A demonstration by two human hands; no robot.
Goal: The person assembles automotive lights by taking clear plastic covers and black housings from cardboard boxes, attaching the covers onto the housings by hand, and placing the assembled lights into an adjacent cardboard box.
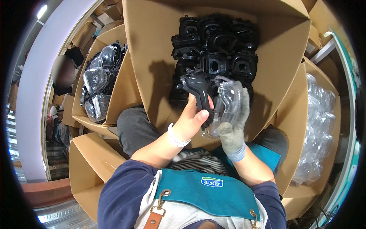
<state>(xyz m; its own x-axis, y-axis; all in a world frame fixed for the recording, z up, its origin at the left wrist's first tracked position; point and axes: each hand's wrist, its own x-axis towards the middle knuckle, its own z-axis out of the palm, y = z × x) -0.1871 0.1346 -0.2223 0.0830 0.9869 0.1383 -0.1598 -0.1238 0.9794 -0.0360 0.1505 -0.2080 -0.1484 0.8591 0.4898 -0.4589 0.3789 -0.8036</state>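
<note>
My bare left hand (pixel 192 118) grips a black plastic lamp housing (pixel 198 86), its thumb along the near side. Just beside it, my gloved right hand (pixel 234 131) is wrapped round a clear plastic lamp lens (pixel 228 101). The two parts are held upright side by side over the near edge of a large cardboard box; whether they touch cannot be made out. Inside that box (pixel 152 42) lie several black lamp housings (pixel 215 65) in rows, beyond my hands. The grey glove hides part of the lens.
On the right stands a cardboard box (pixel 291 129) holding several clear lenses (pixel 316 129). A box (pixel 120 82) at the left contains assembled lamps (pixel 95 80) with clear covers. Nearer at left sits another open box (pixel 85 168). My knees flank the large box.
</note>
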